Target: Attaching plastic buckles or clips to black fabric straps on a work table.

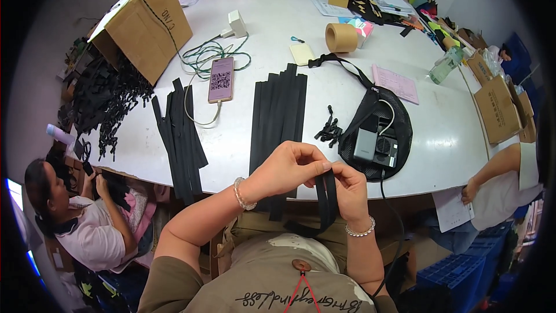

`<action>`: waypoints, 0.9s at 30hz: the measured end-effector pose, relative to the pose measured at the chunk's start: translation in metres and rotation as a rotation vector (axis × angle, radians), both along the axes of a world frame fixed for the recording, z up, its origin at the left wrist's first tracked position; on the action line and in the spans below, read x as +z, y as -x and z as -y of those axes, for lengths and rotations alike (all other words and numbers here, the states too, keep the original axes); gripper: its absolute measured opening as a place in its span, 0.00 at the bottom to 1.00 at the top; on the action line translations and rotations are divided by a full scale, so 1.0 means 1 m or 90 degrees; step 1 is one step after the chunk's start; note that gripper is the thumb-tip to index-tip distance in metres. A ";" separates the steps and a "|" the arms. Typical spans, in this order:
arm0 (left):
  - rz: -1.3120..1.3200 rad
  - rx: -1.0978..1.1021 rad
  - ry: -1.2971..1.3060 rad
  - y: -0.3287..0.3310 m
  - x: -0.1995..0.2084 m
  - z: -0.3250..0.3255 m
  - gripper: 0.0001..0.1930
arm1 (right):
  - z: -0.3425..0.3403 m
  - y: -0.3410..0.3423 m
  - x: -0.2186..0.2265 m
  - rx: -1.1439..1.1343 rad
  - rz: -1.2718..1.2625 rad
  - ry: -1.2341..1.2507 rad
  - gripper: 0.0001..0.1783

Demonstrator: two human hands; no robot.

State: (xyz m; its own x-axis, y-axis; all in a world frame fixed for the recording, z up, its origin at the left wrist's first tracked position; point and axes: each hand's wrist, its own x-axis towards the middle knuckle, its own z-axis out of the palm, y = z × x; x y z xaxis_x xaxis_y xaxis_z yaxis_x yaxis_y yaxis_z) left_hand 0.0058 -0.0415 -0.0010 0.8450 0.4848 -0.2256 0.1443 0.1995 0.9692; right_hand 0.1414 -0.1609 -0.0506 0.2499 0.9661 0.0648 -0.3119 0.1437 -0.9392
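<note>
Both my hands meet at the table's front edge, fingertips pinched together on a long black strip that looks like a zipper (328, 206). My left hand (289, 167) closes on its upper end from the left. Against it, my right hand (349, 188) grips the same end, its fingers curled. The rest of the strip hangs in a loop toward my lap. What lies between the fingertips is too small to make out. Just beyond my left hand lies a stack of flat black zippers (278, 110). Small black zipper pulls (330, 127) lie in a loose heap farther right.
Left of the stack are another zipper bundle (180, 145) and a phone (220, 80) on a cable. A black mesh bag (399, 116) with a grey device stands right. Beyond are a tape roll (341, 37) and cardboard box (142, 29). People sit left and stand right.
</note>
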 end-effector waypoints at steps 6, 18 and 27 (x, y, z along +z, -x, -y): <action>0.023 -0.021 0.116 0.003 -0.011 -0.002 0.09 | 0.001 0.001 0.004 0.034 0.055 -0.028 0.05; 0.072 -0.051 0.310 0.025 -0.014 0.013 0.10 | 0.017 0.017 0.025 -0.046 0.356 -0.109 0.05; 0.065 0.042 0.277 0.038 -0.022 0.004 0.11 | 0.037 0.034 0.019 -0.009 0.308 -0.070 0.05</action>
State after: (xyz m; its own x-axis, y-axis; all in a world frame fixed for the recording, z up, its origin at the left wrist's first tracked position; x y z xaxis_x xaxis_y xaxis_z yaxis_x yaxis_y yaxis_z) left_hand -0.0318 -0.0457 -0.0230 0.8438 0.4174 -0.3373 0.0248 0.5975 0.8015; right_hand 0.1073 -0.1981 -0.0315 0.1791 0.9438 0.2778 0.1590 0.2509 -0.9549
